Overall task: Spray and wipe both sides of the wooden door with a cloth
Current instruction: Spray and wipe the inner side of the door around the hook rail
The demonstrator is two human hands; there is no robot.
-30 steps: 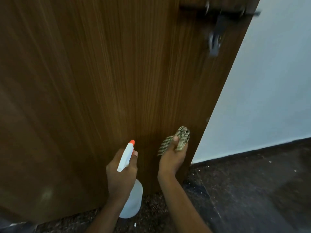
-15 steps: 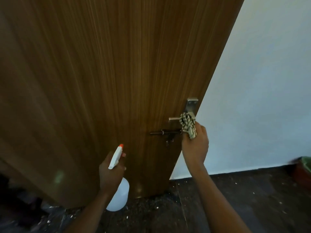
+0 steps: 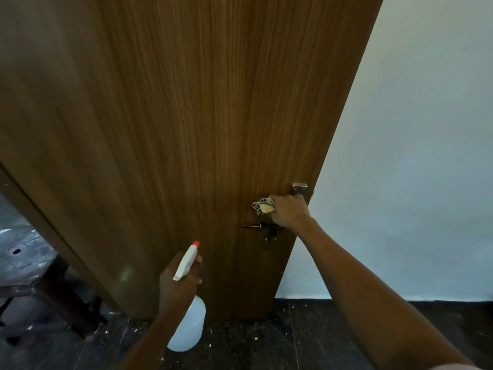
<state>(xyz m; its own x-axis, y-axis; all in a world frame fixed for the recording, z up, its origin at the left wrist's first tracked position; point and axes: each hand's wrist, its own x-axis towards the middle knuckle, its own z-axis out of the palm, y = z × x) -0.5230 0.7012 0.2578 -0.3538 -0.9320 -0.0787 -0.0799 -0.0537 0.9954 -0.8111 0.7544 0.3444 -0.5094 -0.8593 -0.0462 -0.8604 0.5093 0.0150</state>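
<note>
- The right forearm (image 3: 373, 289) reaches up from the lower right corner. The left forearm (image 3: 141, 340) rises from the bottom edge, left of the middle.
- The floor (image 3: 306, 337) is dark and scattered with pale specks.
- The left hand (image 3: 177, 285) grips the spray bottle (image 3: 188, 327) by its neck with the fingers curled round it. The translucent body hangs below the hand. The white head with its orange tip (image 3: 196, 243) points up towards the door, close to the wood but not touching it.
- The right hand (image 3: 289, 212) is raised higher, near the door's right edge. Its fingers are closed round a bunched checked cloth (image 3: 262, 206), which sticks out to the left of the hand and lies against the wood.
- Just above that hand is a metal handle plate (image 3: 299, 188). I cannot tell whether the fingers also hold the lever beneath.
- Just below the hand a dark sliding bolt (image 3: 262, 227) lies across the door.
- The wooden door (image 3: 213, 116) fills most of the view, brown with a vertical grain, and stands ajar.
- To its right is a plain pale wall (image 3: 413, 156).
- At far left, past the door's other edge, stands a dark piece of furniture (image 3: 40, 287).
</note>
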